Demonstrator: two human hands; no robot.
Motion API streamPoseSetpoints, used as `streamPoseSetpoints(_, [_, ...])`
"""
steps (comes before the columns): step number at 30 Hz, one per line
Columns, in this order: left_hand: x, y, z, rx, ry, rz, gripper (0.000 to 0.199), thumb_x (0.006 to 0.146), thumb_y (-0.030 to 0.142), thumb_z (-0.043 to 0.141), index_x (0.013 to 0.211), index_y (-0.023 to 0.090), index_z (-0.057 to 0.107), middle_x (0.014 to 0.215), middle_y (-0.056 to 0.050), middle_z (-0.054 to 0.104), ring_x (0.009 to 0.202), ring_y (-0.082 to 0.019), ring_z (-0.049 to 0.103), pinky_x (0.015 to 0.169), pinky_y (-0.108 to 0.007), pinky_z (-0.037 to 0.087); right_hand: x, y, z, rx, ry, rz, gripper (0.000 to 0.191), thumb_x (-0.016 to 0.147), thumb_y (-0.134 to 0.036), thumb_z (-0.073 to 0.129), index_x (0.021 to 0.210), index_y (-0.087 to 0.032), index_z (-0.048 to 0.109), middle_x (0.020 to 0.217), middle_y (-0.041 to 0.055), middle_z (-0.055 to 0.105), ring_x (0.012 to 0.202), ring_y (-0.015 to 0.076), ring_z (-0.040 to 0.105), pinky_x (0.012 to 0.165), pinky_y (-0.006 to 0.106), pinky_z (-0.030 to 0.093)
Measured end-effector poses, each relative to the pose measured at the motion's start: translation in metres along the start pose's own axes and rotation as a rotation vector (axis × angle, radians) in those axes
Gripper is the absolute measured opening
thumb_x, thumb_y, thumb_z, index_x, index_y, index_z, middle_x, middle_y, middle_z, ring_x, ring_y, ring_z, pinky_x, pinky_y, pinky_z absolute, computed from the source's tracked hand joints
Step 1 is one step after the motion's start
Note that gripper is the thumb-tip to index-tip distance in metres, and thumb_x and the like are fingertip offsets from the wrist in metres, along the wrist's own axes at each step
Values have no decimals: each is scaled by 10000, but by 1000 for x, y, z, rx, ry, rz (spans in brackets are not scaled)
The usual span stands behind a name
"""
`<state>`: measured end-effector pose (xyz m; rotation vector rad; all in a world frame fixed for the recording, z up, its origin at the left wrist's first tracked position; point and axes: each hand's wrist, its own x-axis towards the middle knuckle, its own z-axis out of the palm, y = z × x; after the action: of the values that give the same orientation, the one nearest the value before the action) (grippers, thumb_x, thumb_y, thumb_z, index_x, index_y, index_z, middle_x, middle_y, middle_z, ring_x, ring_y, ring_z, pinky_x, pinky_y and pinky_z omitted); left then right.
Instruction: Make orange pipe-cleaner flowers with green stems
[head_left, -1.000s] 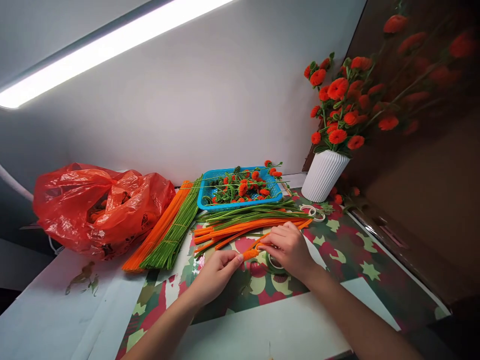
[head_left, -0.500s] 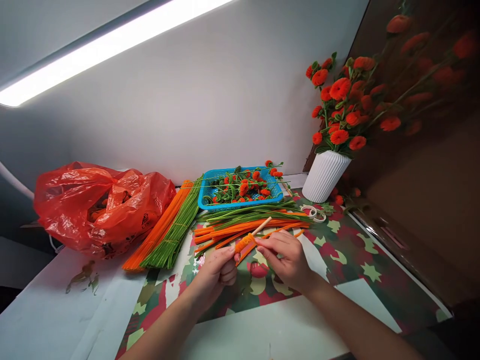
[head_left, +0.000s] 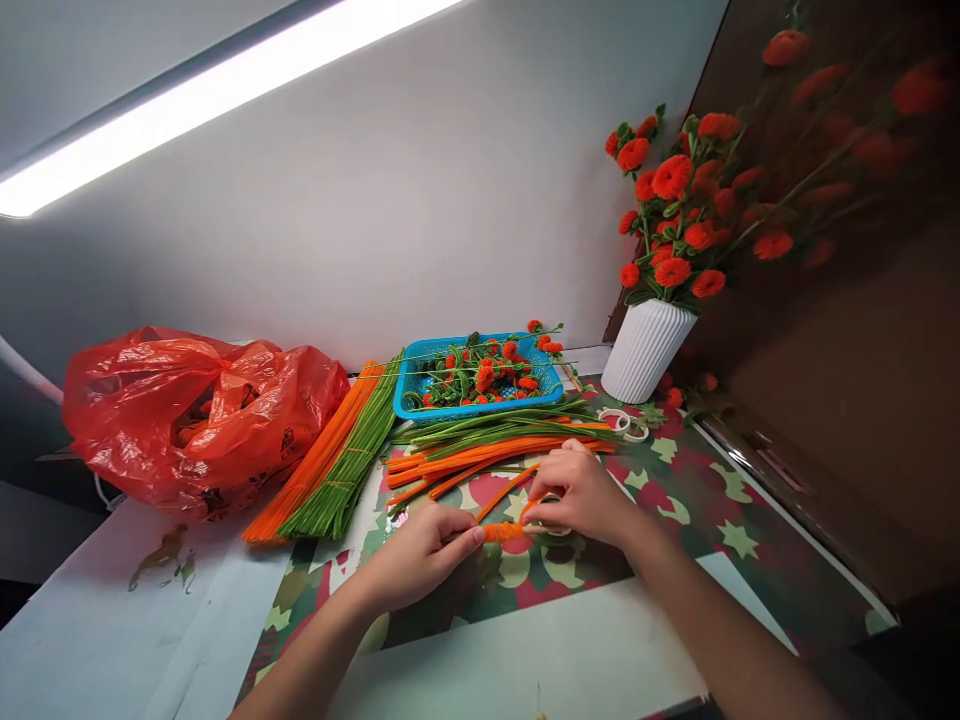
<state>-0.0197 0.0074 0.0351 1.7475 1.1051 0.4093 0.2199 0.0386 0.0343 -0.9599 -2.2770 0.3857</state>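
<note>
Beyond my grip sits 1 blue basket (head_left: 480, 411); my left hand (head_left: 424, 558) pinches an orange coil (head_left: 502, 532), my right hand (head_left: 583, 500) its strand (head_left: 527, 508).

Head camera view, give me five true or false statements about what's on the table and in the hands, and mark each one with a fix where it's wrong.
1. The left hand grips one end of the orange coil. True.
2. The right hand is inside the blue basket. False: it is by the coil's other end.
3. The red bag lies left of the basket in the picture. True.
4. The white vase is lying on its side. False: it stands with flowers in it.
5. The basket has red and green flowers in it. True.
</note>
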Motion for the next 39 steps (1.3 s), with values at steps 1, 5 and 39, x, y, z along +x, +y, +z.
streamPoseSetpoints(1, [1,1,2,21,43,-6,444,841,511,472,609,147,578,531,34,379,517,-100,302,485,-228,196,0,0,2,-57,37,-6,276,740,-411,732,599,-188,651,576,-29,617,593,104,525,682,294,314])
streamPoseSetpoints(5, [4,1,10,-31,184,-42,421,840,501,463,610,156,535,550,41,339,520,-99,272,479,-234,169,-1,-5,11,-174,238,-25,307,836,-389,642,612,-180,626,582,-17,612,588,111,487,689,313,267])
streamPoseSetpoints(39, [-2,-12,-11,-251,-247,-157,514,806,611,484,712,124,618,550,20,490,379,-45,274,370,-199,185,-2,-8,-6,142,-140,6,191,689,-369,777,622,-217,683,559,-42,570,598,107,478,792,343,270])
